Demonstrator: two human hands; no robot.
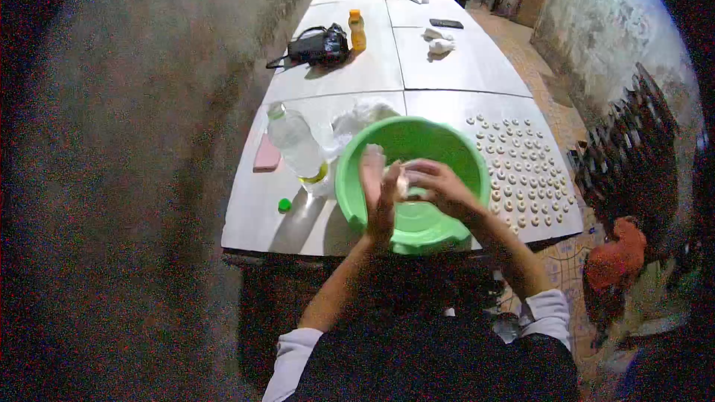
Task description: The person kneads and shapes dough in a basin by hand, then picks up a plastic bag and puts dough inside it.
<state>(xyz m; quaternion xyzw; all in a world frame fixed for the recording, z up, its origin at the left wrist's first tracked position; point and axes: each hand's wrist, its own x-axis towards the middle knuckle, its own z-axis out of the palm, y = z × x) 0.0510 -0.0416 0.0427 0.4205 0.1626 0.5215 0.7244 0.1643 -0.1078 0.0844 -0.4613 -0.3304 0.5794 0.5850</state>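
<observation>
Both hands are over a large green basin (350,179) at the near end of the table. My left hand (378,197) is held upright with its fingers stretched out, and its fingertips look whitish. My right hand (445,187) curls its fingers toward the left palm around a small pale lump of dough (402,183); motion blur smears its outline. To the right of the basin, many small ring-shaped dough pieces (514,167) lie in rows on the table. A clear plastic bottle (293,138), with some yellow liquid at its bottom, stands uncapped to the left.
A green cap (284,205) and a pink object (267,156) lie near the bottle. White plastic (361,117) is bunched behind the basin. Farther along the table (328,85) are a black bag (319,46), an orange-capped bottle (357,31), a dark phone-like object (446,24) and crumpled white pieces (440,45).
</observation>
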